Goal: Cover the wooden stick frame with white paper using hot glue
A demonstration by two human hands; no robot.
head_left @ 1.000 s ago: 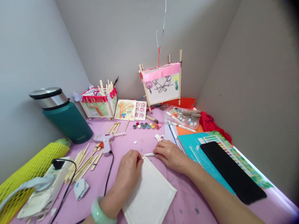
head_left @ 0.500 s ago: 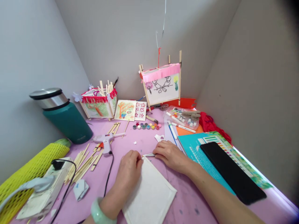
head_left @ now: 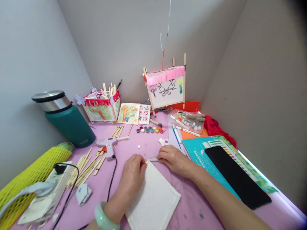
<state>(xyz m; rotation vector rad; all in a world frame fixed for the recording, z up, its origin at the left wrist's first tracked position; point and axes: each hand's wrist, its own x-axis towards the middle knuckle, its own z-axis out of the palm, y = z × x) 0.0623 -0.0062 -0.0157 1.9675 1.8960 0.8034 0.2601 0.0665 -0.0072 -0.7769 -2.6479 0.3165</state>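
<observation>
A white four-sided paper panel (head_left: 153, 196) with folded-looking edges lies on the purple tabletop, one corner pointing away from me. My left hand (head_left: 134, 171), with a pale green bangle on its wrist, pinches the panel's far corner. Opposite it, my right hand (head_left: 175, 159) grips a thin, pale, blade-like tool (head_left: 153, 159); its tip reaches that same corner, close to my left fingertips. The tool's exact kind is hard to make out, as my fingers cover its other end.
Left of my hands lie a glue gun (head_left: 109, 147) with its cord, loose wooden sticks (head_left: 82, 167), a power strip (head_left: 48, 195) and a teal bottle (head_left: 69, 121). Paint pots (head_left: 151, 129) and a hanging lantern (head_left: 165, 86) are beyond. On the right, a black phone (head_left: 237, 175) rests on a booklet (head_left: 199, 156).
The thin tool in my right hand has turned slightly, showing a broader flat side. Both hands and the panel stay nearly in place.
</observation>
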